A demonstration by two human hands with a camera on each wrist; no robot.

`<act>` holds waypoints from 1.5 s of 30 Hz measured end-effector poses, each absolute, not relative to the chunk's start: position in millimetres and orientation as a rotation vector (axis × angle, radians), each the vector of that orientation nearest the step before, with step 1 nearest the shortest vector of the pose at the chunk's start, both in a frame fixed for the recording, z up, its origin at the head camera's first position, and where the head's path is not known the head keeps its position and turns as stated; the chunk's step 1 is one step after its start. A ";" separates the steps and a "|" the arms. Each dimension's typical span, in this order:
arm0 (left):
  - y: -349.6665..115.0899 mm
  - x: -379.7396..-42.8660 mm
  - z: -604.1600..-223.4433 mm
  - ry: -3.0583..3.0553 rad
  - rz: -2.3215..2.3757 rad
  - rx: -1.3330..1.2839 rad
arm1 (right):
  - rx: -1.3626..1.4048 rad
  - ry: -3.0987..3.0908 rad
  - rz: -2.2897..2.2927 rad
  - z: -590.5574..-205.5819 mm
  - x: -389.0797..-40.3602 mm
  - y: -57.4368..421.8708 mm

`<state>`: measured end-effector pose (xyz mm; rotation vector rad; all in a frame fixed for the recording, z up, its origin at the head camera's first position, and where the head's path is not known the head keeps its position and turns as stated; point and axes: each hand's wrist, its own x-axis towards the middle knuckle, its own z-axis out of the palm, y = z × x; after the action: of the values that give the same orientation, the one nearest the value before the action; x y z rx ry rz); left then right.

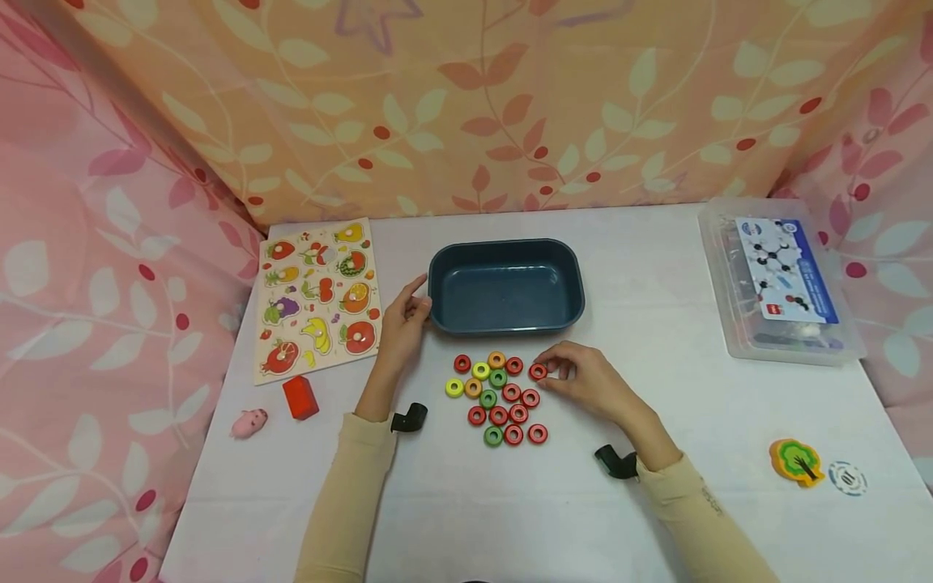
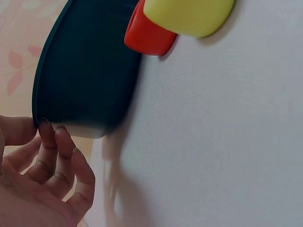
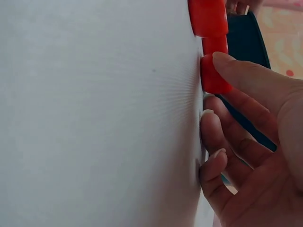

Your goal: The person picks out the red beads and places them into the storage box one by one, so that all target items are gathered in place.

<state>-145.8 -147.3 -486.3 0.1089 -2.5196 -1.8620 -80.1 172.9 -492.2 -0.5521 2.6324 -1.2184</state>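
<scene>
A dark blue rectangular basin [image 1: 506,330] stands on the white-covered table. My left hand [image 1: 405,322] is at its left end, thumb and fingertips gripping the rim, as the left wrist view shows the basin's wall [image 2: 85,71] right at the fingertips. In front of the basin lies a loose group of small rings, red, green, yellow and orange, among them a green ring [image 1: 493,436] and a yellow ring [image 1: 454,387]. My right hand [image 1: 590,380] pinches a red ring [image 3: 215,75] between thumb and index finger at the group's right side, close to the table.
A wooden fruit puzzle board [image 1: 331,300] lies at the left, with a red block [image 1: 300,397] and a pink pig figure [image 1: 250,423] before it. At the right are a clear plastic case [image 1: 783,279], a tree-shaped piece [image 1: 797,462] and a round white token [image 1: 848,478]. Patterned curtains surround the table.
</scene>
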 end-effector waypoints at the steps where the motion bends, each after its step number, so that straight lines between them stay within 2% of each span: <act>1: -147.4 -145.8 -486.7 -2.519 -1.864 0.101 | -0.556 2.633 -1.215 -492.2 -80.4 172.8; 12: -144.0 -144.4 -486.0 -2.505 -1.870 0.070 | -0.629 2.582 -1.406 -467.9 -87.8 158.1; 20: -144.3 -142.0 -485.1 -2.502 -1.876 0.106 | -0.614 2.608 -1.499 -446.2 -131.5 136.1; 31: -145.3 -142.8 -486.4 -2.463 -1.931 0.127 | -0.646 2.552 -1.284 -469.1 -207.4 91.6; 37: -145.0 -143.2 -486.8 -2.477 -1.888 0.122 | -0.651 2.525 -1.192 -475.8 -223.7 68.1; 45: -145.5 -143.5 -487.6 -2.462 -1.897 0.105 | -0.631 2.496 -1.179 -476.1 -229.0 46.6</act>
<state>-143.5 -145.5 -487.6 0.1045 -2.4623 -1.8967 -229.0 46.6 -476.1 -0.6315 2.4959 -1.1794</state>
